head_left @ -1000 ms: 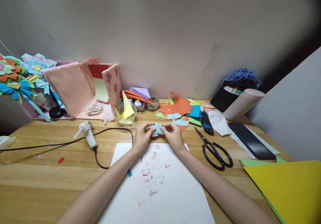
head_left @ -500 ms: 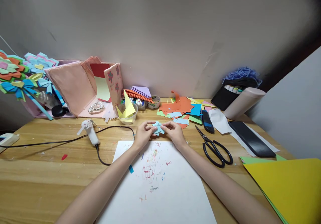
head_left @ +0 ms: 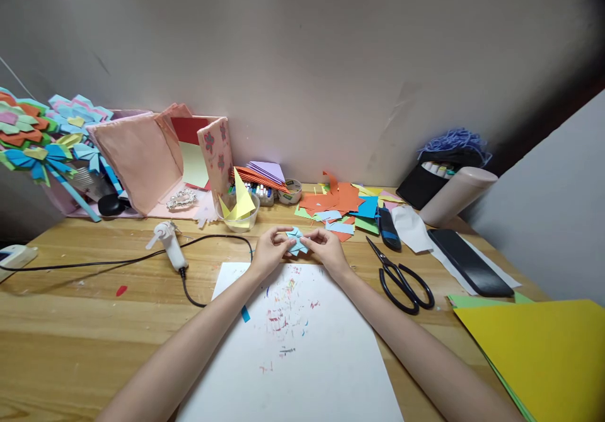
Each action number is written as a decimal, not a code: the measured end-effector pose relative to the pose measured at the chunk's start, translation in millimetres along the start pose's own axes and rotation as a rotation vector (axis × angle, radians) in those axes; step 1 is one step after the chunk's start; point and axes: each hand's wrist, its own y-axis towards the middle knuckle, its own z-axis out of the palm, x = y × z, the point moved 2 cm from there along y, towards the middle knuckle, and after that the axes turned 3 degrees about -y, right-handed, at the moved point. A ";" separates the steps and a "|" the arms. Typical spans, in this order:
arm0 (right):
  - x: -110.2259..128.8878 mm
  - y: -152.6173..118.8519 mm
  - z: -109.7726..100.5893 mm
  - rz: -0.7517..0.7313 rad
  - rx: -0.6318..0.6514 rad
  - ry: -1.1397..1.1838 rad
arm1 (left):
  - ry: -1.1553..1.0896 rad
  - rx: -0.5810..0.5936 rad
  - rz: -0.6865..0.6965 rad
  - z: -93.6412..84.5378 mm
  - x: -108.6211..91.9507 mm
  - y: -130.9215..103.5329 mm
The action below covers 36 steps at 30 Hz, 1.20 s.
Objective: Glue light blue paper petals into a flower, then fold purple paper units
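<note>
Holding a small light-blue folded paper piece (head_left: 297, 242) in both hands, mid-view, just past the far edge of a white sheet (head_left: 331, 353). Gripping its left side between thumb and bent fingers of the left hand (head_left: 268, 250); pinching its right side likewise with the right hand (head_left: 327, 247). Unable to tell whether touching or clear of the wooden tabletop (head_left: 94, 353). Noting coloured smudges on the sheet, plus a small blue scrap (head_left: 245, 313) beside the left forearm. To the right, noting black-handled scissors (head_left: 388, 264), lying with points toward the wall. Near the far side of the hands, logging a heap of cut paper scraps (head_left: 331, 201), mostly orange, and a tape roll (head_left: 291, 191). Just left of these, recording a clear tub (head_left: 250, 219) with yellow paper (head_left: 243, 200) standing in it. Farther left, logging a white glue gun (head_left: 172, 249) with black cable, a pink box (head_left: 135, 164) and folded paper flowers (head_left: 28, 123). At far right, logging a black slab (head_left: 470, 261) on white paper, a pale pink cylinder (head_left: 458, 196) and yellow sheets (head_left: 539, 346).
</note>
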 end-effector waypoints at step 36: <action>43.1 -45.4 180.5 -0.509 0.414 -0.425 | 0.140 -0.361 -0.225 -200.8 -75.4 -155.0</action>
